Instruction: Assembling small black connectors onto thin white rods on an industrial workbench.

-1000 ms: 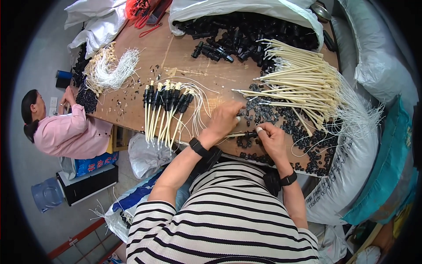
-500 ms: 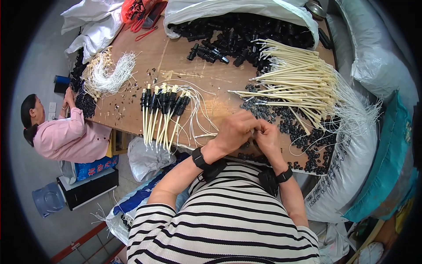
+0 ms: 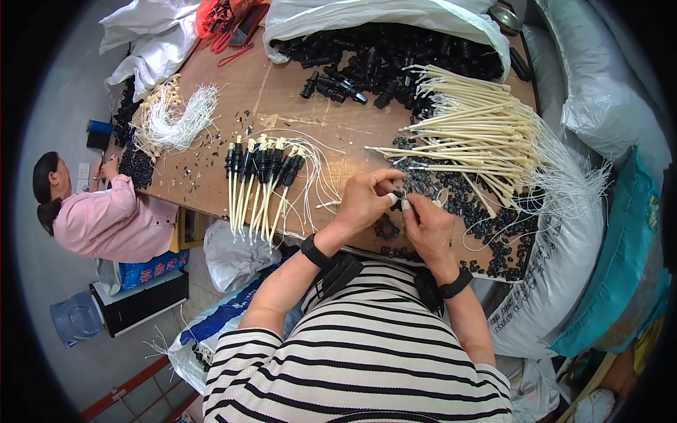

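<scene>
Over the near side of the worktop [image 3: 310, 99], right of its middle, the left hand [image 3: 369, 203] and the right hand [image 3: 429, 222] meet, thumbs and fingertips pinching a small dark part [image 3: 399, 192] between them; its exact shape is too small and covered to tell. A pale tip [image 3: 328, 204] shows just left of the left hand, and a thin white loop [image 3: 442, 197] stands beside the right. Small black pieces [image 3: 486, 229] lie scattered near and to the right of the hands. Farther right, cream rods [image 3: 486, 134] lie in a heap, their white strings [image 3: 575, 183] trailing off right. To the left, a row of rods with black fittings [image 3: 265, 166] lies fanned out. At the far side, larger black fittings [image 3: 370, 63] spill from a white sack [image 3: 384, 10]. A co-worker in pink [image 3: 116, 215] sits at the far left.
</scene>
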`<state>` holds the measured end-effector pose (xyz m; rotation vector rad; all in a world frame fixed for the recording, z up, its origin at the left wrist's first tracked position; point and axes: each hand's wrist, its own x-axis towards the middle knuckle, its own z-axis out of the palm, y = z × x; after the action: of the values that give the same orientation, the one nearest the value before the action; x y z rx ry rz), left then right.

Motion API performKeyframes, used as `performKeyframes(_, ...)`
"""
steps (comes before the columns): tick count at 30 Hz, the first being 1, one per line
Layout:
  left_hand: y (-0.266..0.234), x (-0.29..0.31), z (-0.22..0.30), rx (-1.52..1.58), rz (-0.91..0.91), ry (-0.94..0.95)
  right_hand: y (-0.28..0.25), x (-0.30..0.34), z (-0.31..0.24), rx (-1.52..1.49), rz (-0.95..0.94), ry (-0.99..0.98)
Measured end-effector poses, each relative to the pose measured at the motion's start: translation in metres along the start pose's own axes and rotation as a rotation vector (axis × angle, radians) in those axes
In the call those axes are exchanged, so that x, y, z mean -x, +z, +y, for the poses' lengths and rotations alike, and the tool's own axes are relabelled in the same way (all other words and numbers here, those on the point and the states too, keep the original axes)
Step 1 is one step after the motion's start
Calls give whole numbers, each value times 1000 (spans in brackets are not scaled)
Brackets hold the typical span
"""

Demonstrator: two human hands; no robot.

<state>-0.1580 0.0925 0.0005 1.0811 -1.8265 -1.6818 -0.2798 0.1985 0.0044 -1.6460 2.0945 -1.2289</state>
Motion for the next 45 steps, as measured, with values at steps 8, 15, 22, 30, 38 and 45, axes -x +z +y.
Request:
performKeyframes(8,2,-2,-3,5,-25,53,-2,-1,1,-31,7,-8)
performKeyframes(15,-9,-9,1,-350,88,448,-11,-1,8,-749,-174,395)
performKeyframes(22,-4,1,12,-378,-287,400,-34,-6,16,-1403,-172,592)
performKeyframes(30,-10,3,5,-608,-122,395,-34,-12,1,-31,-277,49)
performKeyframes(38,-22,18,21,-703,19,531,-6,-23,-7,-212,-256,263)
performKeyframes(45,-133,30,11,-1047,646,434,-7,-36,-18,-261,77,40)
